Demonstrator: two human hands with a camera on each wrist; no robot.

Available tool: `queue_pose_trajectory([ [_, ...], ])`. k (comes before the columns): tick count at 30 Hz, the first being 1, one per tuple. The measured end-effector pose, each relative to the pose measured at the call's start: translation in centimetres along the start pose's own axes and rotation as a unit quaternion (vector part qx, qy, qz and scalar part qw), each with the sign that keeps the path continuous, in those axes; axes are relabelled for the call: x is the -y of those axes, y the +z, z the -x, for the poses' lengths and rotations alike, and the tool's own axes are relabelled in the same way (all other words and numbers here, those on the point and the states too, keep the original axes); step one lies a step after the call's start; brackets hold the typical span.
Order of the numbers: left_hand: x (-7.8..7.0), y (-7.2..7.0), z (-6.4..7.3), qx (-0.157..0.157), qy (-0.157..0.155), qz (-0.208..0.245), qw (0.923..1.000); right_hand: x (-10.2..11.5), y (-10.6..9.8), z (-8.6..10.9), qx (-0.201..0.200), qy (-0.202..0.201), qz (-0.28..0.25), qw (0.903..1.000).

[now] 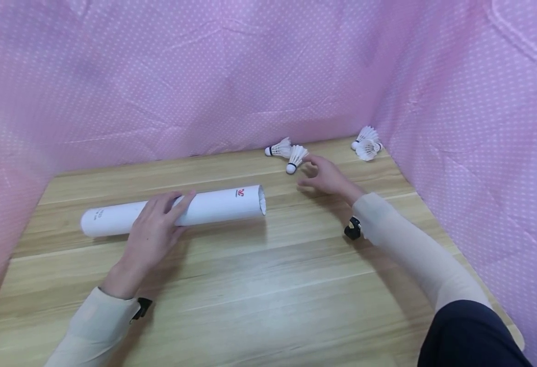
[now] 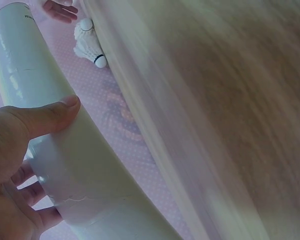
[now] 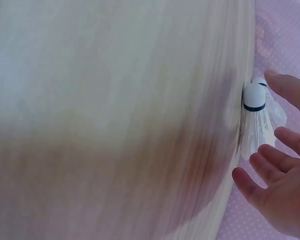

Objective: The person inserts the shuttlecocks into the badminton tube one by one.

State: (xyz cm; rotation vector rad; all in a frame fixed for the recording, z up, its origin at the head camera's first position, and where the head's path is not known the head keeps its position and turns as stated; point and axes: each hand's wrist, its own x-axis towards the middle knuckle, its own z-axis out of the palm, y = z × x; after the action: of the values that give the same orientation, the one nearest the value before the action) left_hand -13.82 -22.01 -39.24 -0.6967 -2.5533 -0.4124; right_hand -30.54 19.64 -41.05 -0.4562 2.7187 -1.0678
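My left hand (image 1: 152,230) grips a white shuttlecock tube (image 1: 224,204) around its middle, thumb on one side and fingers on the other. The tube lies sideways, its open end facing right, with a red logo close to that end. In the left wrist view the thumb presses along the tube (image 2: 90,165). My right hand (image 1: 327,176) hovers at the back of the table with thumb and fingers spread, right beside the feathers of a white shuttlecock (image 1: 297,159). Behind that one lies a second shuttlecock (image 1: 281,148). The right wrist view shows the nearer shuttlecock (image 3: 255,97) between the parted thumb and fingers.
Two more shuttlecocks (image 1: 368,143) lie together in the back right corner of the wooden table (image 1: 250,300). Pink dotted cloth (image 1: 231,76) stands along the table's back, left and right sides.
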Motion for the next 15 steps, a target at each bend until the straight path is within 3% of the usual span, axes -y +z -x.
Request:
queue_pose_trajectory([
  [9,0.1,-0.1,0.3,0.001,-0.005,-0.003,1.0,-1.3,-0.1,-2.0,-0.037,0.021,-0.068,0.9968],
  [15,0.0,-0.4,0.4,-0.003,-0.011,-0.005,0.9999,-1.2,0.0,-2.6,-0.038,0.003,-0.065,0.9972],
])
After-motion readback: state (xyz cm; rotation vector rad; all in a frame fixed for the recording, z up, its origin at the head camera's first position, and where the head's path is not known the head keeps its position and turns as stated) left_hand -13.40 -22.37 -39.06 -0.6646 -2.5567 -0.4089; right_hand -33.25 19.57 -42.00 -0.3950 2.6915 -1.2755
